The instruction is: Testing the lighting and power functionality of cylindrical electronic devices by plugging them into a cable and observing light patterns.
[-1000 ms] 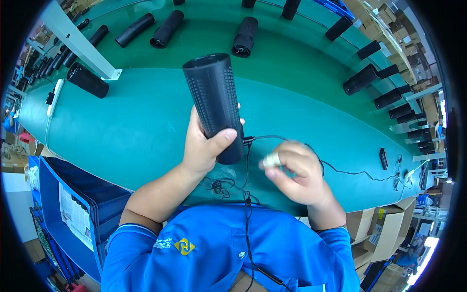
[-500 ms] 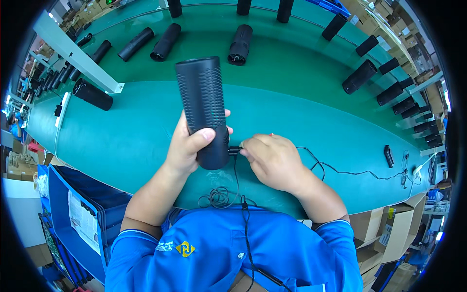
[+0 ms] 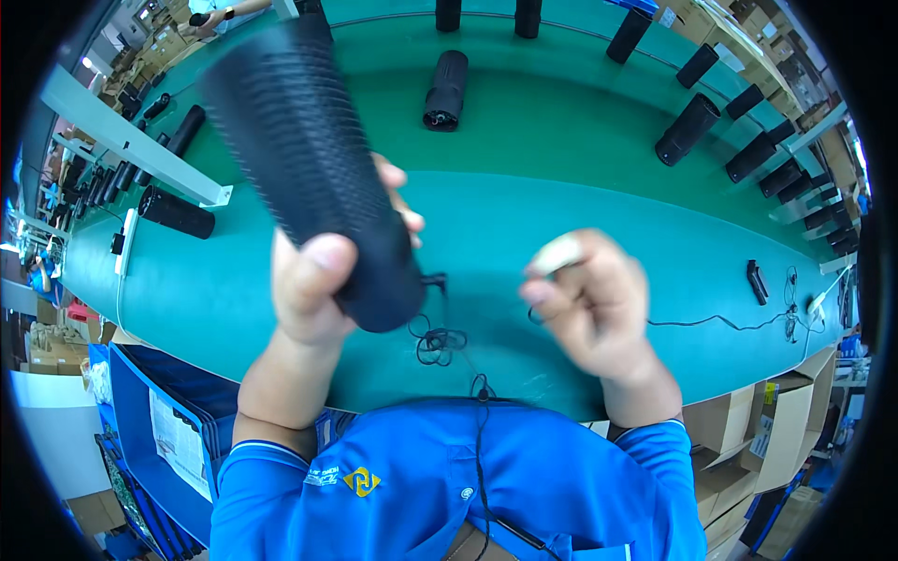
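My left hand (image 3: pixel 313 290) is closed around the lower part of a black ridged cylinder (image 3: pixel 313 178), which tilts to the left and is raised toward me. From its lower right side sticks a small black plug (image 3: pixel 434 280), whose thin cord hangs down to a loose coil (image 3: pixel 440 347). To the right, apart from the cylinder, my right hand (image 3: pixel 599 304) is blurred, thumb and fingertips pinched together. A bit of black cable (image 3: pixel 534 315) shows at its fingertips, and a cable (image 3: pixel 711 323) runs from behind this hand to the right.
Several black cylinders, among them one lying (image 3: pixel 445 91) beyond the middle, are spread over the green table (image 3: pixel 524 210). A white post (image 3: pixel 140 140) stands at left near a power strip (image 3: pixel 127 238). Blue bins (image 3: pixel 173 421) and cardboard boxes (image 3: pixel 748 449) flank me. Another person's hand (image 3: pixel 208 23) shows far left.
My left hand has lifted the cylinder closer and tilted it leftward, its plug still in. My right hand has drawn away from the plug to the right. Two cylinders at back left are hidden.
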Tool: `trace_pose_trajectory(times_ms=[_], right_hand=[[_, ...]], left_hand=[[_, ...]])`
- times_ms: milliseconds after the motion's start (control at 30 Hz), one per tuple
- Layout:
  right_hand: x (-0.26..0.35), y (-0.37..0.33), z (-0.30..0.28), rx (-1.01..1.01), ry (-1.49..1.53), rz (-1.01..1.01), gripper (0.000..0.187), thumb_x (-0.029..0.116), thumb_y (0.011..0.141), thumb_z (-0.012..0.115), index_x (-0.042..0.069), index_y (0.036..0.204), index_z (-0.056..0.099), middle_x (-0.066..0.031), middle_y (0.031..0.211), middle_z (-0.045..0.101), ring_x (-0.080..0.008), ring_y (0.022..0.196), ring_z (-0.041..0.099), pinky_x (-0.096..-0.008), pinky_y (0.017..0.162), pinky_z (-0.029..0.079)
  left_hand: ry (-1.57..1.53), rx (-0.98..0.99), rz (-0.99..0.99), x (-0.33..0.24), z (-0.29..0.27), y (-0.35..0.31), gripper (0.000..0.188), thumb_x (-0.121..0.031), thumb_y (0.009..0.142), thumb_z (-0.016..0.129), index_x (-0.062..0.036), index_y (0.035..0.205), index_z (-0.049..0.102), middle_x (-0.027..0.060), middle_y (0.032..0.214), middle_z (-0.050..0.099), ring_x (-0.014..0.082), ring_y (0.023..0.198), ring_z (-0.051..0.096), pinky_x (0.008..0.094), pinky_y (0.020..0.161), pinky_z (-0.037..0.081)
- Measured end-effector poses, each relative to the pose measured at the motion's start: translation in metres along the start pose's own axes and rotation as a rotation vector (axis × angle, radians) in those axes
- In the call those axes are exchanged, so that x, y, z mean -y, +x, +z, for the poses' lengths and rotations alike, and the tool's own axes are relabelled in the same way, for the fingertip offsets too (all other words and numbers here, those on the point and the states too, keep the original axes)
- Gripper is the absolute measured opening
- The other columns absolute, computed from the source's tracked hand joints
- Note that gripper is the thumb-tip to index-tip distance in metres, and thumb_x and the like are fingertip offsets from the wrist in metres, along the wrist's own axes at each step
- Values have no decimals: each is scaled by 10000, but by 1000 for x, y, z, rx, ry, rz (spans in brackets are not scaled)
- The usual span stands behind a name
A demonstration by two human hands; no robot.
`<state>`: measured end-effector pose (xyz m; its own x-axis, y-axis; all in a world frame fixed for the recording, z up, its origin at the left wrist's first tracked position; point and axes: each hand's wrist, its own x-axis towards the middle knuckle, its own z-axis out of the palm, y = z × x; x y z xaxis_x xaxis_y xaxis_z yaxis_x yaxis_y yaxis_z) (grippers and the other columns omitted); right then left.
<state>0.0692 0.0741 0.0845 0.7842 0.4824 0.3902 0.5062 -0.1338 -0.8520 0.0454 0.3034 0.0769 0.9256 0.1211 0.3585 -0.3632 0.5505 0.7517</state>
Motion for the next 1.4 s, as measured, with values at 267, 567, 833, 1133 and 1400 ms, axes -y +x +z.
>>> trace_pose_trajectory(times_ms=[267, 567, 833, 1133, 1400], right_hand=[[-7, 14, 3, 305, -234, 34, 68, 58, 788, 646, 47, 817, 586, -52, 639, 515, -156, 500, 418, -291, 487, 342], [-21, 25, -49, -96, -173, -329, 146, 74, 888, 487, 24, 776, 567, -36, 683, 558, -173, 551, 448, -313, 537, 393], [-2, 8, -34, 144, 28, 45, 176, -25, 846, 503, 19, 962, 629, -36, 726, 604, -160, 578, 496, -253, 529, 378], [6, 14, -47, 374, 408, 189, 139, 5, 882, 535, 2, 976, 638, -20, 649, 571, -110, 557, 483, -226, 509, 370], [-20, 22, -41, 321, 629, 331, 117, 44, 904, 532, -8, 972, 611, -11, 630, 491, -74, 512, 384, -199, 444, 305]], left_hand=[[81, 72, -148, 35, 20, 13, 804, -377, 756, 606, -14, 1381, 254, 187, 1104, 536, 248, 814, 628, 319, 650, 544], [59, -304, -145, 117, -15, 116, 457, -323, 875, 578, 18, 1158, 464, 170, 1024, 565, 215, 807, 622, 317, 649, 525], [651, -107, -140, 239, 43, 196, 579, -149, 787, 675, 52, 1227, 357, 206, 1055, 564, 278, 847, 624, 364, 757, 514], [1509, 98, 24, 264, 40, 206, 830, -205, 707, 724, 13, 1373, 279, 266, 1381, 362, 397, 1238, 441, 524, 958, 408], [1967, -68, -297, 179, -58, 206, 811, -367, 734, 694, -58, 1388, 326, 212, 1386, 368, 377, 1209, 455, 565, 935, 395]])
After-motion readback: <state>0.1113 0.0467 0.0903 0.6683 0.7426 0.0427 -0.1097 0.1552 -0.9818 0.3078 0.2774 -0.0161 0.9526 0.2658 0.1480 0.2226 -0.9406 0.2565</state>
